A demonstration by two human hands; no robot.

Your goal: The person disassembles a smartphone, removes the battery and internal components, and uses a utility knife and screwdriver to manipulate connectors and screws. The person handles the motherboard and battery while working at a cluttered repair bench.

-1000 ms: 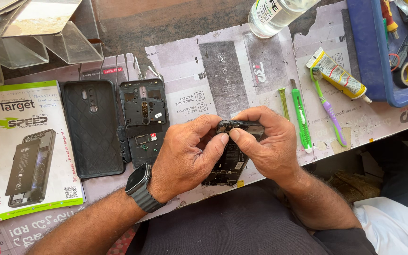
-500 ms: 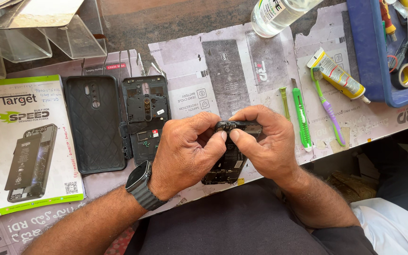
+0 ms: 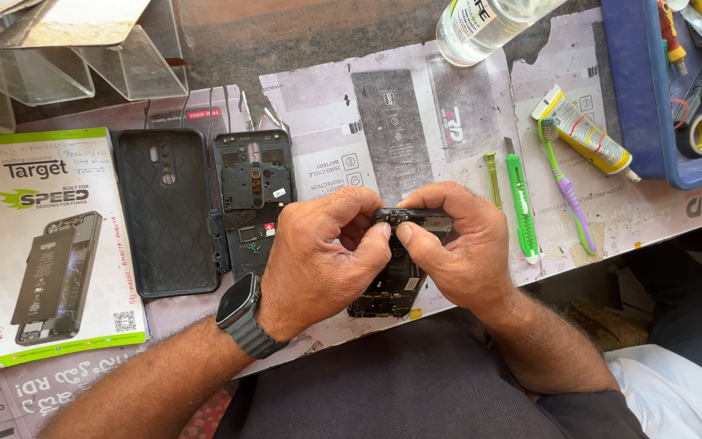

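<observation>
Left hand (image 3: 318, 260) grips the opened phone body (image 3: 396, 276) from its left side, thumb and fingers closed on the upper edge, a dark smartwatch (image 3: 241, 313) on that wrist. Right hand (image 3: 461, 248) clamps the same phone body from the right, its thumb tip meeting the left thumb right at the top of the phone. The phone body sits tilted over the near edge of the tabletop (image 3: 327, 106), above the person's lap, its inner parts facing up.

Taking the phone body as the mark: just left of it lies a black inner frame (image 3: 252, 195) with camera cut-outs, flat on the tabletop. Left again, touching that frame, a black textured back cover (image 3: 166, 211). Further left, a white and green printed box (image 3: 46, 244). Just right of the phone, a green cutter (image 3: 520, 203) and a thin green pry stick (image 3: 491, 175) lie side by side, then a purple toothbrush (image 3: 566, 191). Beyond those, a yellow glue tube (image 3: 582, 134) and a blue tray (image 3: 639, 89). Above the phone, a clear bottle (image 3: 489, 24)
</observation>
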